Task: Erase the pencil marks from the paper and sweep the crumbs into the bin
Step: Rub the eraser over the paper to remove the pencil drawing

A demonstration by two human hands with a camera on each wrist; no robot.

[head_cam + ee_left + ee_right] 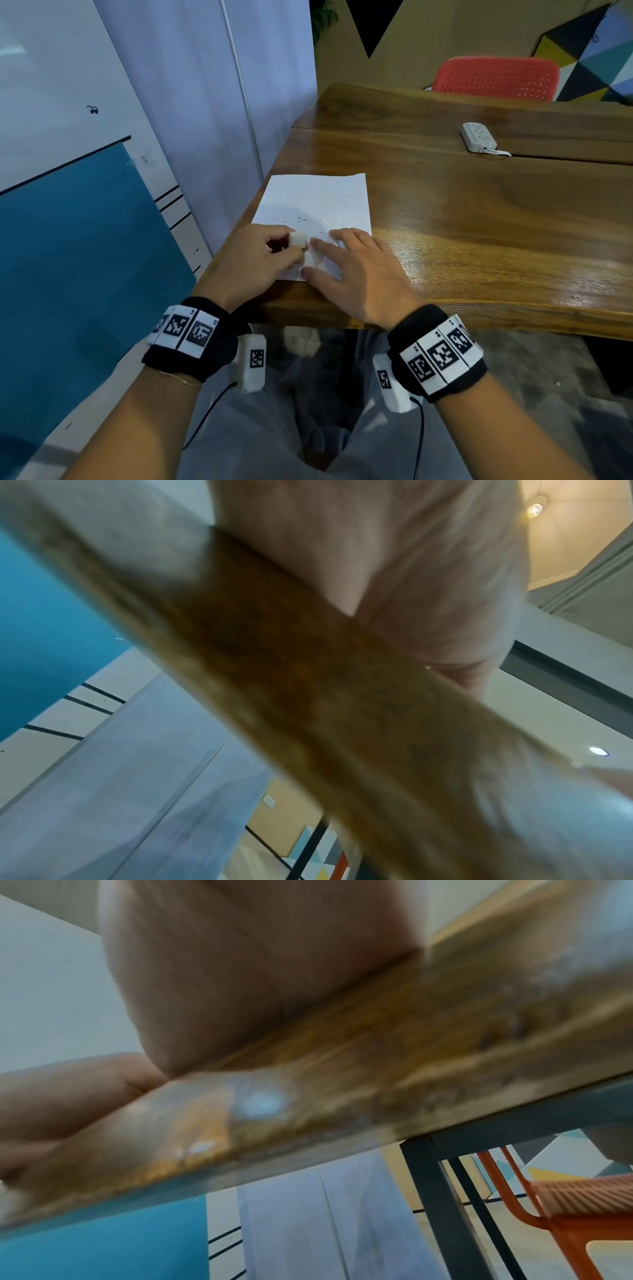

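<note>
Hands: you have two in view, your left hand and your right hand, side by side.
Paper: one sheet, under both of your hands and reaching out beyond your fingertips.
Eraser: one white block, pinched in your left hand.
Crumbs: many dark specks on the sheet just past your fingertips; too small for you to count exactly.
Desk: one wooden desk under your hands.
Power strip: one, well beyond your right hand.
Chair: one red chair, far past your right hand.
Wristbands: two, one black marker band behind each hand.
</note>
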